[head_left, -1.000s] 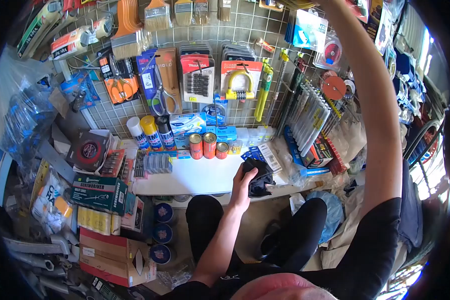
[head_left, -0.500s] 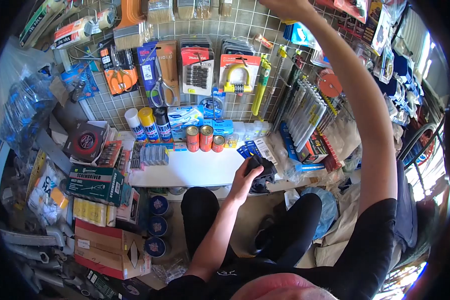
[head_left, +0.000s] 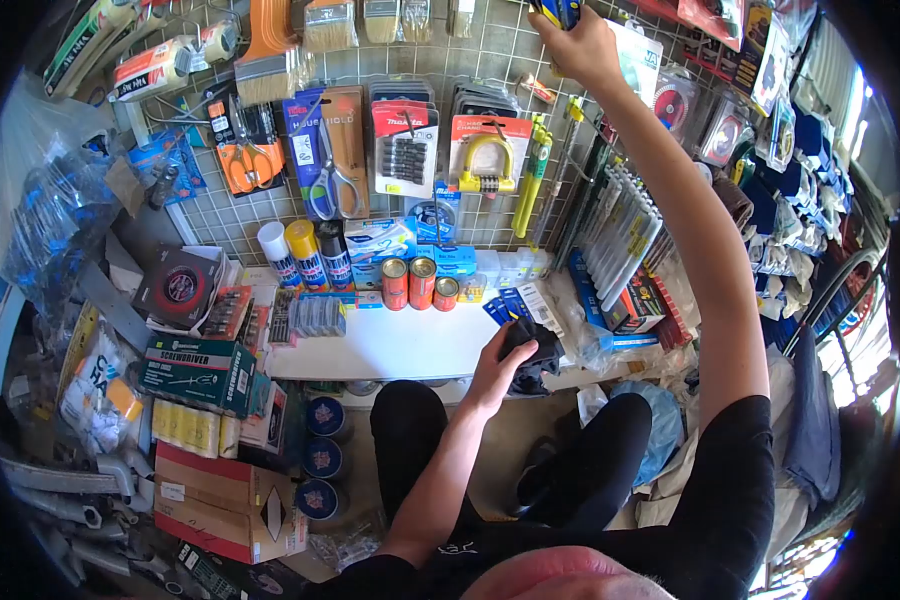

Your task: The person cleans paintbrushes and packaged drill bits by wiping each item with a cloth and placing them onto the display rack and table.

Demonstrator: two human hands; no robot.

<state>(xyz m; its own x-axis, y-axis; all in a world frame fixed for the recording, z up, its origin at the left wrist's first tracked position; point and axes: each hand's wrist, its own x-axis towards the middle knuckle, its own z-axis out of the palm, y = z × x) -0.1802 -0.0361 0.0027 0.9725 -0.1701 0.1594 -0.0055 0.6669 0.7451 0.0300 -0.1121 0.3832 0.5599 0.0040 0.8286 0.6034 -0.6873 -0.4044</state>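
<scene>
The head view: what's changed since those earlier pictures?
The right hand, partly cut off by the top edge before, has come down into fuller view, now visibly gripping a blue-and-black item; when it took hold is unclear. The left hand keeps gripping the black bundle. The red cans stayed put.

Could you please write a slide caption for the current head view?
Left hand holding a black bundle, right hand raised, gripping blue-and-yellow packaging before a wire grid.

Up and left of the left fingers (head_left: pixel 494 348), a pack (head_left: pixel 404 152) reads "makita"; farther left, a card (head_left: pixel 346 145) says "HOUSEHOLD". Well left of those fingers, a green box (head_left: pixel 198 376) reads "SCREWDRIVER".
</scene>
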